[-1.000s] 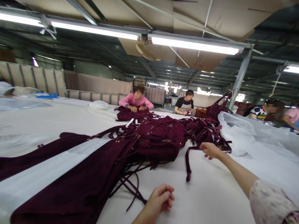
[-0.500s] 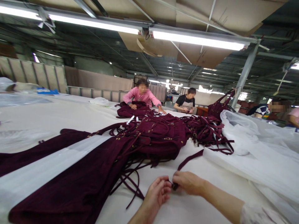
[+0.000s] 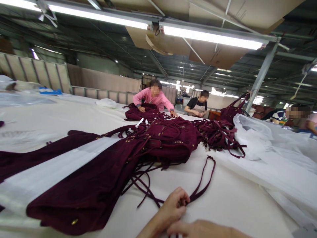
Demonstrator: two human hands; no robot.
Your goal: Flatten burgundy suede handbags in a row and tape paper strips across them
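A thin maroon strap [image 3: 206, 188] lies in a long loop on the white table, and its near end runs into my left hand [image 3: 174, 205], whose fingers are closed round it. My right hand [image 3: 198, 229] is at the bottom edge, just below the left; its fingers are partly cut off, and a bit of dark strap shows beneath them. Beyond the hands lies a maroon bag [image 3: 173, 138] with brass fittings and loose cords. A large maroon cloth piece [image 3: 84, 185] spreads to the left, beside a white strip.
A pile of maroon straps [image 3: 218, 134] lies behind on the right, beside clear plastic bags [image 3: 255, 138]. Across the white table [image 3: 237, 195], a person in pink [image 3: 153, 99] handles another maroon bag. Other people stand farther back and at right.
My right hand has moved down and toward me, away from the strap's far part. My left hand has closed round the strap, which now forms a narrow loop. The large cloth piece appears shifted right.
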